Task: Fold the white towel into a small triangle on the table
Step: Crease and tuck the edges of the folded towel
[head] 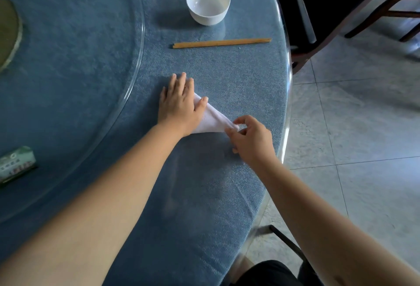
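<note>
The white towel (212,118) lay near the middle of the frame on the blue table (204,194), already reduced to a small wedge that narrowed toward the right; by my reckoning most of the folding was behind me. My left hand (179,101) rested flat on the towel's wider end, fingers spread and together on nothing, simply pressing the cloth down; its palm hid that end, so I could not tell how neat the edges there were. My right hand (247,136) sat just right of centre, thumb and forefinger pinched on the towel's narrow tip, which looked slightly bunched rather than crisp; the other fingers were curled clear of the cloth.

What remained, as I judged it, was to draw that tip taut or tuck it, flatten the layers, and let go; the shape read as a triangle but not yet a finished one.

Above, toward the top of the frame, a white bowl (208,1) stood empty, with a pair of wooden chopsticks (221,43) lying between it and the towel, well apart from my hands; a green packet (17,164) sat at the left edge.
</note>
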